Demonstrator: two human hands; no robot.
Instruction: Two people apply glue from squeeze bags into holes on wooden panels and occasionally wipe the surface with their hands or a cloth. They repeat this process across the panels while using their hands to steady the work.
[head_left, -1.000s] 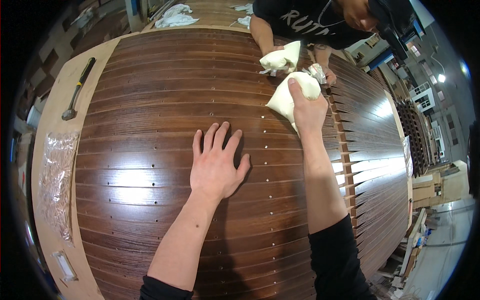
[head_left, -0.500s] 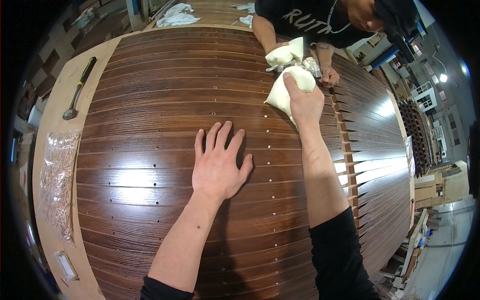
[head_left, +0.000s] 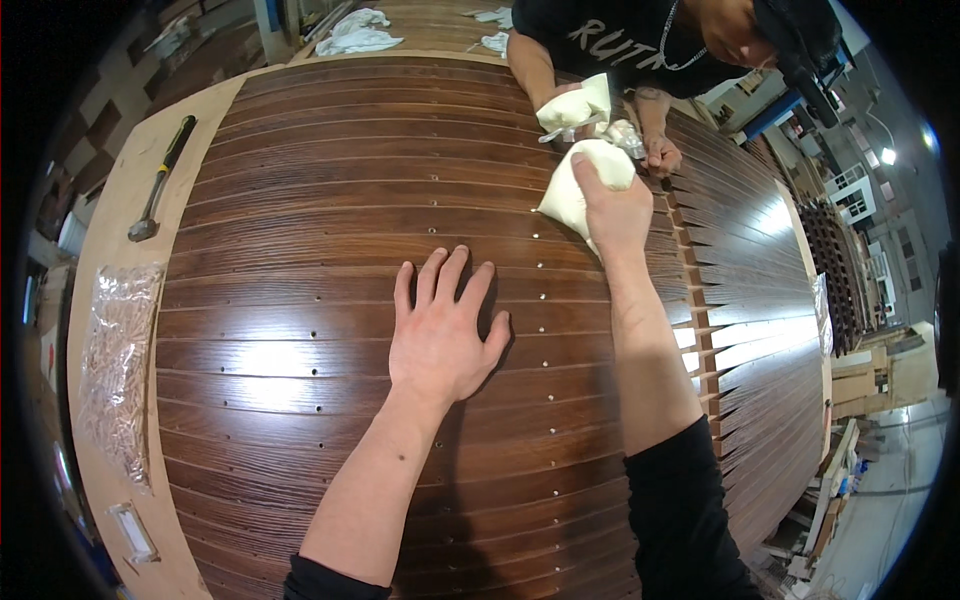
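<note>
My left hand [head_left: 440, 335] lies flat with fingers spread on dark brown wooden boards [head_left: 300, 240] set side by side. My right hand [head_left: 618, 215] grips a soft bag of cream-coloured paste [head_left: 570, 200], probably glue, at the far right of the boards. The bag's lower corner points toward a row of holes, several of which show white dots [head_left: 541, 296]. Across from me a co-worker's hands hold a second cream-coloured bag [head_left: 580, 105] and a small clear plastic bag [head_left: 626, 138]. What that clear bag contains is hard to make out.
On the pale wooden edge at left lie a hammer [head_left: 160, 180] with a black and yellow handle and a clear bag of wooden dowels [head_left: 120, 370]. White cloths [head_left: 358, 32] rest beyond the far edge. A gap with wooden blocks [head_left: 703, 330] runs between the boards at right.
The view has shifted slightly. My right hand still holds the bag near the same spot, and my left hand stays flat on the boards. The co-worker's small clear bag has turned a little.
</note>
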